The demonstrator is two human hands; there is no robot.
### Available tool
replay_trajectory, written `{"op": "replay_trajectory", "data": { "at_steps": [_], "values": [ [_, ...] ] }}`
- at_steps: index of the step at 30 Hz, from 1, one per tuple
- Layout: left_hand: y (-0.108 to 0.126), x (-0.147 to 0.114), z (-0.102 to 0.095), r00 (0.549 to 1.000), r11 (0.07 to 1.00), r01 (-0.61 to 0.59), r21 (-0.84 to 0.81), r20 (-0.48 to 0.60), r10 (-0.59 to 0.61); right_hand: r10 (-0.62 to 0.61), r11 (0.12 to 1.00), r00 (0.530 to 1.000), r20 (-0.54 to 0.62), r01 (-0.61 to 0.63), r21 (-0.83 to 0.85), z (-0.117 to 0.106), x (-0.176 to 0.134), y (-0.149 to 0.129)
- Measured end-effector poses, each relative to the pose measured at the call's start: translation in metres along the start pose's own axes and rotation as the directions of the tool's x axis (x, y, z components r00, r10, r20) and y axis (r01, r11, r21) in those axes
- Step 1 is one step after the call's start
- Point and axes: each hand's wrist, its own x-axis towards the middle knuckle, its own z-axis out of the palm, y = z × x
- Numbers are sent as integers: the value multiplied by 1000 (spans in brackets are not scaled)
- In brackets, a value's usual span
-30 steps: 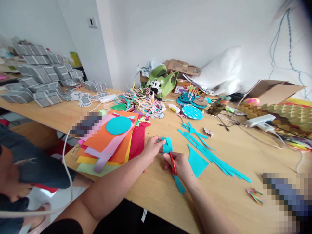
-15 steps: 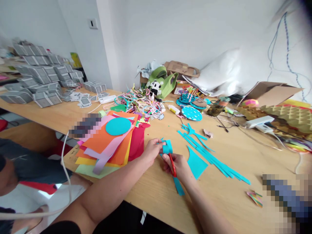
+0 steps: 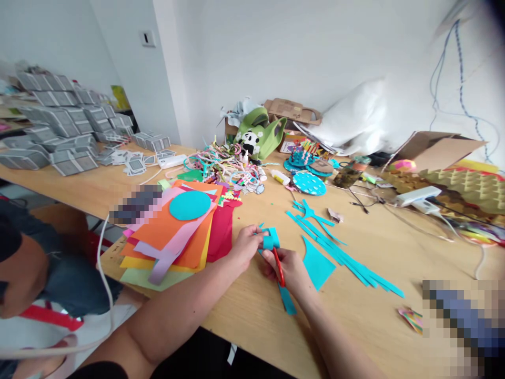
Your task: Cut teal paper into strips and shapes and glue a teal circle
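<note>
My left hand point(image 3: 248, 245) pinches a small turquoise piece point(image 3: 271, 239) of felt or paper, curled over at its edge. Red-handled scissors point(image 3: 279, 267) are gripped in my right hand point(image 3: 291, 268), right up against that piece; their blades are hidden behind it. Below my right hand a turquoise strip point(image 3: 289, 302) lies on the table. Just to the right rests a larger turquoise offcut point(image 3: 319, 263) with a curved side. Beyond it, several long turquoise strips point(image 3: 343, 255) lie in a diagonal bundle.
On the left, a turquoise disc point(image 3: 190, 205) tops a stack of coloured sheets point(image 3: 158, 231). Behind lie a heap of pipe cleaners point(image 3: 229, 163), a glue bottle point(image 3: 280, 177) and a dotted turquoise disc point(image 3: 310, 183). A power strip point(image 3: 418, 196) stands right. Another person point(image 3: 43, 263) sits at left.
Both my hands stay almost in place, with the scissors against the turquoise piece. The view has shifted slightly, and the person at left has moved a little further into view.
</note>
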Motion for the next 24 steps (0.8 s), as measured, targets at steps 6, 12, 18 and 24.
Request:
{"op": "replay_trajectory", "data": {
  "at_steps": [6,12,18,24],
  "values": [
    [-3,-1,-1,999,999,-40,-1,19,40,-20,1000,1000,12,20,-10,-1,2,4],
    [-4,2,-1,998,997,-60,40,11,59,-33,999,999,7,33,-35,-1,3,5],
    [-4,2,-2,997,994,-73,81,19,71,-48,998,999,2,48,-36,-1,1,3],
    [-6,2,-4,989,983,-141,119,70,134,-86,995,996,12,86,-49,-2,1,3]
  ]
}}
